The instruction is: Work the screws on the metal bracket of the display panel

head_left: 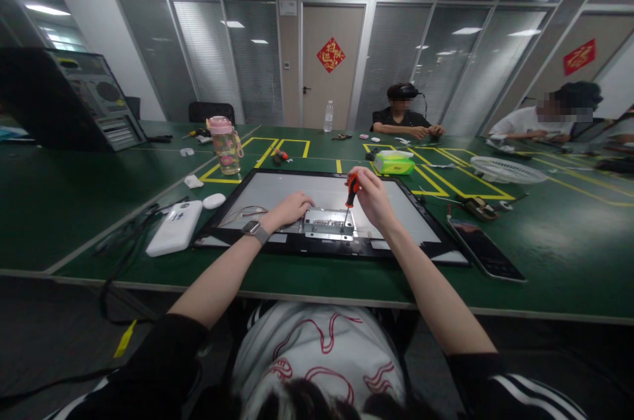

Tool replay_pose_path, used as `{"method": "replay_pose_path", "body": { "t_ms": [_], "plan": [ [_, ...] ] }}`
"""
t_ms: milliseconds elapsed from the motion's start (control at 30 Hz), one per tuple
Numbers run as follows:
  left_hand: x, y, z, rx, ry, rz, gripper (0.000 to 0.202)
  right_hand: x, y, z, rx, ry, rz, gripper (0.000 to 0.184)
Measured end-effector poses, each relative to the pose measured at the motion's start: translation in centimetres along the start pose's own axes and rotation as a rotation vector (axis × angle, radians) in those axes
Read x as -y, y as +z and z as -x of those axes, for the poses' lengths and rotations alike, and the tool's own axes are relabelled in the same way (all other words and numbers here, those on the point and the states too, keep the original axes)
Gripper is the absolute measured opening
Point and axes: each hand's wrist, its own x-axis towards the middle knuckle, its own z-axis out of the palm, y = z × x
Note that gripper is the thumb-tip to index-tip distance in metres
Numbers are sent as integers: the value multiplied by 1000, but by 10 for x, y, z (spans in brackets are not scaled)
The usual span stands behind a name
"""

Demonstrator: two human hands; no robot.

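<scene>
A screwdriver with a red and black handle stands nearly upright in my right hand, its tip down at the right end of a metal bracket. Whether the tip sits in a screw is too small to tell. The bracket lies on the back of a flat display panel, which has a black frame and a pale grey surface. My left hand, with a watch on the wrist, is closed at the bracket's upper left corner; its fingertips are partly hidden. Thin wires lie left of that hand.
Left of the panel lie a white power bank, a white oval case and black cables. A phone lies right. Beyond stand a pink-lidded bottle, a green tissue pack and a computer case. Two people sit across.
</scene>
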Motion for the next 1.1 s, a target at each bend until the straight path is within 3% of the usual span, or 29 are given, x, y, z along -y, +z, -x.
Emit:
{"method": "replay_pose_path", "body": {
  "t_ms": [533, 633, 900, 1100],
  "plan": [
    [-2, -1, 1, 6, 1, 1, 37, 4, 0, 0, 57, 107, -162, 27],
    [0, 0, 0, 2, 2, -5, 37, 2, -1, 1, 60, 82, -82, 28],
    [-1, 0, 0, 4, 1, -5, 37, -2, -3, 2, -49, -154, 317, 23],
    [0, 0, 0, 5, 6, 8, 37, -1, 1, 7, 23, -203, 431, 26]
  ]
}}
